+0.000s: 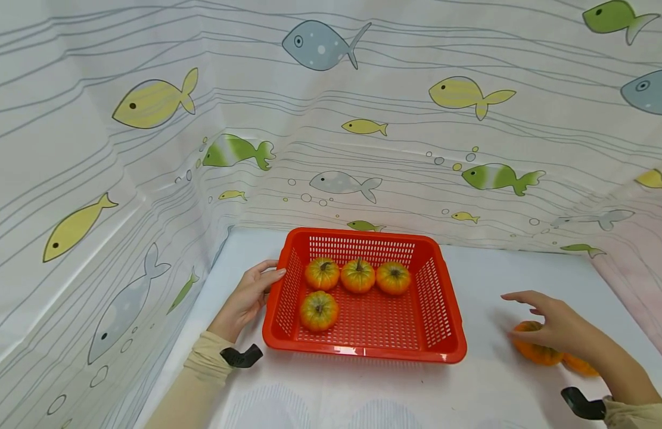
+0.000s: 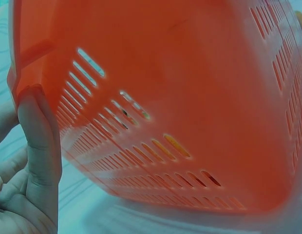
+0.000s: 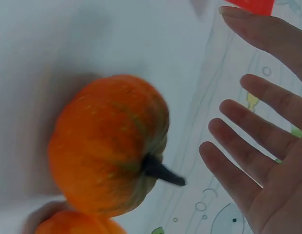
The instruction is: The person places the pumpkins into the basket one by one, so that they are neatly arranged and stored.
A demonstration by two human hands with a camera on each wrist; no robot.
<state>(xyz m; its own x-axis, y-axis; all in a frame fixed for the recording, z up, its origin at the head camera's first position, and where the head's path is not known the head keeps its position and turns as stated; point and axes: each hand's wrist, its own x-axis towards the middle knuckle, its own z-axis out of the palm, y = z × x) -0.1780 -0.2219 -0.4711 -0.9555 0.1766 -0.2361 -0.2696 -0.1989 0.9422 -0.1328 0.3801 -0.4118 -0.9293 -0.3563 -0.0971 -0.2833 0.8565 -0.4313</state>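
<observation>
A red plastic basket with slotted walls holds several small orange-and-yellow pumpkins, three in a row at the back and one at the front left. My left hand grips the basket's left rim; in the left wrist view a digit bears on the rim's edge. Off to the basket's right, my right hand is spread over a small pumpkin, partly covering it. In the right wrist view this pumpkin shows a dark stem, and the straight fingers stand apart from it.
Another pumpkin lies right beside the one under my right hand, half hidden by the forearm. The white table carries everything. A fish-patterned curtain rises behind the table and along both sides.
</observation>
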